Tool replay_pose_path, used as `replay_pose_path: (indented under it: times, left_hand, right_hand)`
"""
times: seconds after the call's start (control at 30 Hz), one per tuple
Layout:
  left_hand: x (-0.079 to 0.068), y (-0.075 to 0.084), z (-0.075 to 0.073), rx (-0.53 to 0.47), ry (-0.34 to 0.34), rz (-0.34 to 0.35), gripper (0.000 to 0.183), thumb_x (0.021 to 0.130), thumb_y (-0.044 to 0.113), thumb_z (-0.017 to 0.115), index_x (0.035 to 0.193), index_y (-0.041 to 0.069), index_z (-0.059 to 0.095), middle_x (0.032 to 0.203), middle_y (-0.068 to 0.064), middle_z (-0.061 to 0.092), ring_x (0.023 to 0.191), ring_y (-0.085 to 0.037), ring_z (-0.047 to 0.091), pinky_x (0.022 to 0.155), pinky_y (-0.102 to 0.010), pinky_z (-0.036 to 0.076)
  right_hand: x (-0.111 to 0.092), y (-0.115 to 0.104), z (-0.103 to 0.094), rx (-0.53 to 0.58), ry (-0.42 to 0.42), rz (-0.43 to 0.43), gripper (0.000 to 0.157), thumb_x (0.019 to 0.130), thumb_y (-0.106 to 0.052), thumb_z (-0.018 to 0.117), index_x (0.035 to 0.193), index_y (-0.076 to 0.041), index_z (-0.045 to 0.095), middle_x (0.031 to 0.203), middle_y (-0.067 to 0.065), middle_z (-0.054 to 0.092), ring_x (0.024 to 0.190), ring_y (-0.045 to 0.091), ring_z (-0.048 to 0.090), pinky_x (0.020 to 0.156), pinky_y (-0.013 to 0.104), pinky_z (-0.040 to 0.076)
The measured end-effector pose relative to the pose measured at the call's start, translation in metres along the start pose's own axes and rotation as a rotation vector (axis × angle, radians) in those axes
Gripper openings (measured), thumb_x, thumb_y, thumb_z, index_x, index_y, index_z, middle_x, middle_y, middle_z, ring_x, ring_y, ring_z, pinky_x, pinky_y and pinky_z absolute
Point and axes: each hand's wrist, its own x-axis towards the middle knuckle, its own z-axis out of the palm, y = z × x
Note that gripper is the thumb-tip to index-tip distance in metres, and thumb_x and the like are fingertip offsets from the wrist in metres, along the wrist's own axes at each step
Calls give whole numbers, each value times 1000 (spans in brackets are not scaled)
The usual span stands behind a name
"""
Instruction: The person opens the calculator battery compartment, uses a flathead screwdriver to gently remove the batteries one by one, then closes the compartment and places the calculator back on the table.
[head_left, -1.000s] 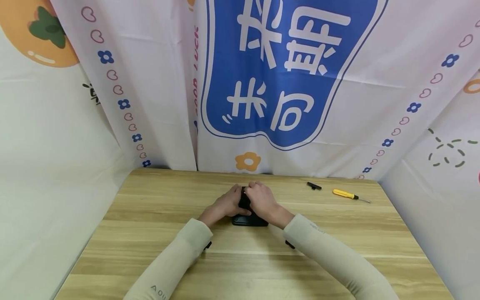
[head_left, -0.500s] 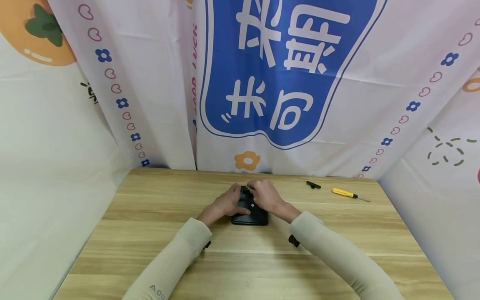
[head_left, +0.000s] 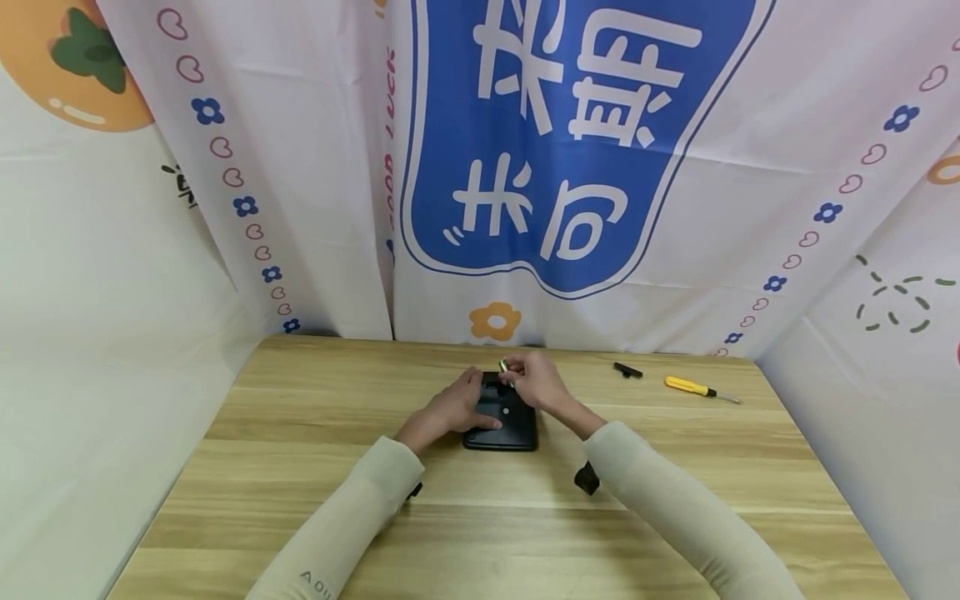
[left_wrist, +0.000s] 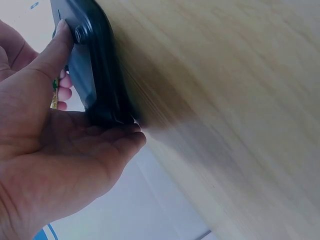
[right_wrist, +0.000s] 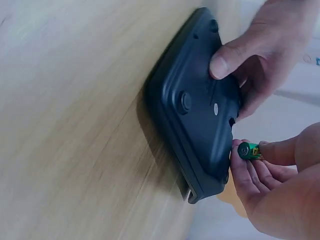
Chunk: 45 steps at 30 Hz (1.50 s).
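A black calculator (head_left: pixel 516 435), rubber feet up, lies on the wooden table in the head view. My left hand (head_left: pixel 453 407) grips its left side, thumb across the underside and fingers under the edge, as the left wrist view shows. Near the back of the calculator is an uncovered battery compartment (head_left: pixel 492 389). My right hand (head_left: pixel 538 383) pinches a green and gold battery (right_wrist: pixel 248 151) between thumb and fingers, just beside the calculator's back edge. The thumb (right_wrist: pixel 219 67) of my left hand presses near one foot in the right wrist view.
Right of the calculator lies a small black cover piece (head_left: pixel 627 371) with a tab. Farther right is a screwdriver (head_left: pixel 688 387) with a yellow handle. A printed cloth (head_left: pixel 337 250) hangs behind the table's back edge.
My right hand has risen from over the calculator toward the back right, bringing the battery into plain view and uncovering more of the underside. My left hand stays in place.
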Motion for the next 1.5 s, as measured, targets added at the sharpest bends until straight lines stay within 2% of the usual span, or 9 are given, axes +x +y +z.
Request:
replay_pose_path:
  times: [0.2,0.33,0.47,0.73,1.0,1.33,1.5]
  left_hand:
    - [1,-1,1,-4,-2,-9,104,97,42,79,165,-8,19,173,-25,19,153,-40,38,121,-52,39]
    - [1,0,1,2,-1,-14,104,97,43,79,165,-8,19,173,-25,19,153,-40,38,121,-52,39]
    - [1,1,2,7,2,-22,103,97,43,79,165,-7,20,173,-24,20,153,-39,38,121,-52,40]
    - [2,0,3,12,-12,-44,104,97,44,78,166,-6,18,175,-23,17,156,-39,34,124,-51,36]
    - [1,2,2,12,-10,-40,104,97,44,78,166,-6,18,174,-24,17,157,-38,31,125,-50,34]
    - [0,3,2,-6,-15,-54,105,96,43,79,166,-6,18,175,-23,14,157,-39,31,124,-51,35]
    - [0,4,2,-3,-12,-61,105,96,43,79,167,-5,17,175,-22,14,157,-39,31,124,-52,34]
  right_hand:
    - [4,1,-4,249,-10,205,25,102,0,67,125,10,72,103,14,80,94,23,77,79,32,62]
    - [5,4,-7,472,-27,314,28,103,7,61,129,15,66,109,22,78,98,26,76,86,35,64]
    - [8,11,-10,632,-53,359,29,103,9,60,129,19,64,110,24,76,96,24,76,92,38,62]
    - [11,20,-18,836,-102,462,36,104,6,59,137,21,56,101,15,79,92,19,78,94,38,62]
    - [13,25,-26,931,-142,513,41,107,3,55,144,21,50,100,13,79,93,19,78,90,33,62]
    - [11,30,-36,955,-165,524,39,109,4,49,144,21,49,94,9,78,89,16,77,87,28,62]
    - [9,32,-45,942,-165,510,39,110,3,49,143,22,48,96,10,78,90,16,78,90,30,62]
